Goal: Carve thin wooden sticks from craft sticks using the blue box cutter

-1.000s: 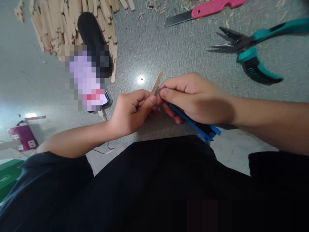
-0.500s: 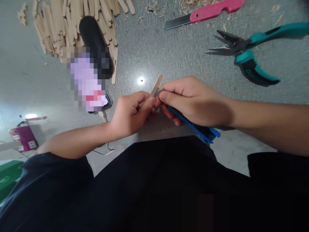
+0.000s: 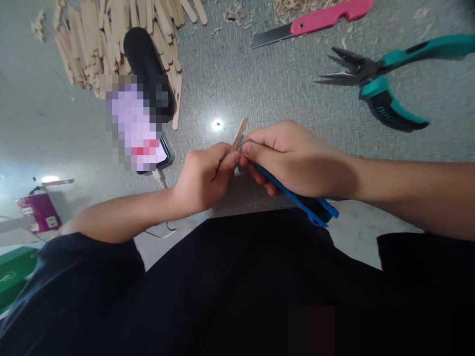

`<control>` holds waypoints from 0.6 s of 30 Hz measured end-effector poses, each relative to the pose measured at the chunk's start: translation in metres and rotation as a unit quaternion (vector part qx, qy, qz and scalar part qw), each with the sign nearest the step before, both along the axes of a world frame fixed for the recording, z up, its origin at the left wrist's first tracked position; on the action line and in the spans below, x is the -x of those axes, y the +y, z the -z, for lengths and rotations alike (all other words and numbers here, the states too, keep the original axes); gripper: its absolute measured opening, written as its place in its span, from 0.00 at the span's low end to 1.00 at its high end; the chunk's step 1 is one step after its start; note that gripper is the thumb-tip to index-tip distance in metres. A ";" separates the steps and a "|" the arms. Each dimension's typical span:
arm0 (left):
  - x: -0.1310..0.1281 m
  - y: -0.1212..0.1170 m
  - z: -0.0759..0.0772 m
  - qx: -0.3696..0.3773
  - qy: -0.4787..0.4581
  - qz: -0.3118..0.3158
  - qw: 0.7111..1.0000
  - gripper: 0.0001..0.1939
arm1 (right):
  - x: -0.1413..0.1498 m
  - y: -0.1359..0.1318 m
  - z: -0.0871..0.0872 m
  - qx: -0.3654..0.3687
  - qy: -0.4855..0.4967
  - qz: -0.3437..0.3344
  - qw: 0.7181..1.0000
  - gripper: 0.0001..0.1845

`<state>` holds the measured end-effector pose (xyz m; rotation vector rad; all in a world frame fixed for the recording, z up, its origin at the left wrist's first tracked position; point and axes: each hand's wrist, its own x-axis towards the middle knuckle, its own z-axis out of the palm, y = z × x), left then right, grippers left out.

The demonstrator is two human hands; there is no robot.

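Note:
My left hand (image 3: 206,173) is closed, pinching a wooden craft stick (image 3: 239,133) between thumb and fingers. The stick's rounded end points up and away from me, and its lower part is hidden in the fingers. Wrapped around a blue-handled knife (image 3: 276,184), my right hand (image 3: 293,158) has its thumb and index fingertip close against the stick. Only a sliver of the grey blade shows at those fingertips; the rest is covered. The blue and black end of the handle sticks out below the palm. Both hands nearly touch, just above the table's near edge.
Many craft sticks (image 3: 83,47) lie piled at upper left, beside a black case (image 3: 143,54) and a plugged-in phone (image 3: 135,123). A pink-handled knife (image 3: 315,21), wood shavings (image 3: 297,6) and teal pliers (image 3: 374,74) are at upper right. A purple box (image 3: 39,212) stands far left.
The view has shifted slightly. My left hand has turned a little, with its fingers tucked further in, and the craft stick has moved slightly with it. Both hands keep their holds.

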<state>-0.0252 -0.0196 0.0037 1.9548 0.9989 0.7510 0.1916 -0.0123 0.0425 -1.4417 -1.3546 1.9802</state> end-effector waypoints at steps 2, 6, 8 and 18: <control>-0.001 0.000 0.000 0.003 0.002 0.001 1.000 0.22 | 0.000 -0.001 0.001 -0.020 -0.018 -0.002 1.000 0.23; -0.003 0.000 0.001 -0.005 0.010 0.001 1.000 0.22 | -0.003 0.001 0.002 -0.018 0.004 -0.008 1.000 0.23; -0.003 0.000 0.001 -0.002 0.016 0.000 1.000 0.22 | -0.004 0.004 0.003 0.016 0.037 -0.016 0.999 0.23; -0.001 0.001 0.002 -0.031 0.037 0.007 0.999 0.22 | -0.003 0.007 0.000 -0.031 -0.007 -0.041 0.999 0.26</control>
